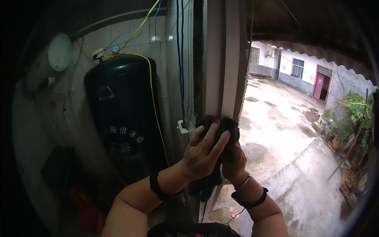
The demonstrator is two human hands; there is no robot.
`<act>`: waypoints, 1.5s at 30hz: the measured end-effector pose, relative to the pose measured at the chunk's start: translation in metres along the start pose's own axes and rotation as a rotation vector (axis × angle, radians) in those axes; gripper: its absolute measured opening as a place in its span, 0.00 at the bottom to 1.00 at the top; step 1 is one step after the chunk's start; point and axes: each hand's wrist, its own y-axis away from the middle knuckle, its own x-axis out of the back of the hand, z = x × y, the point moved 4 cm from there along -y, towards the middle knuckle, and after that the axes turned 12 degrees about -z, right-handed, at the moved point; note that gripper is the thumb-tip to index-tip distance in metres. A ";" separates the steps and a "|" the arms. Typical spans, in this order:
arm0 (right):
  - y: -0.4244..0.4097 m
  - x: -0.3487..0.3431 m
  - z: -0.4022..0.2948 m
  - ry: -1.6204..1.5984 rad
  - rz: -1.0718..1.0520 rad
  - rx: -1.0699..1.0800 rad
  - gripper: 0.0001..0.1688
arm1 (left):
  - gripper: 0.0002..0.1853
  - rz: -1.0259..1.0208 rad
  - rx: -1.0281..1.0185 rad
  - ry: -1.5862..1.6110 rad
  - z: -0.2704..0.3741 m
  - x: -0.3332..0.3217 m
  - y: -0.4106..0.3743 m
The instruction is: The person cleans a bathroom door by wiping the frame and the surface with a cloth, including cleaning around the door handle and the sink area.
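A dark, bunched cloth (232,127) is pressed against a grey metal door frame (220,59), at the centre of the head view. My left hand (204,151) lies over the cloth with its fingers bent and spread upon it. On the frame's outer side, my right hand (235,164) grips the cloth from the right, its fingers partly hidden. Part of the cloth hangs below both hands. Each forearm wears a black strap, and a bracelet circles my right wrist.
A large dark pressure tank (124,89) with a gauge (115,48) and yellow cord stands left. Blue cables run down to a wall socket (182,126). A sunlit concrete yard (266,118) and potted plants (336,142) lie right.
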 end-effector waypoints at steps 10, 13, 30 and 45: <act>-0.069 0.029 -0.011 0.196 0.036 0.209 0.40 | 0.30 0.146 0.002 -0.184 -0.038 0.011 -0.049; -0.109 0.055 -0.030 0.180 0.058 0.217 0.34 | 0.33 0.251 -0.094 -0.186 -0.048 0.028 -0.090; 0.177 -0.062 0.009 0.052 -0.108 -0.222 0.37 | 0.24 -0.318 0.108 0.245 0.053 -0.061 0.148; -0.002 -0.026 0.014 0.145 0.130 0.015 0.35 | 0.26 -0.067 -0.142 -0.212 -0.027 -0.008 0.018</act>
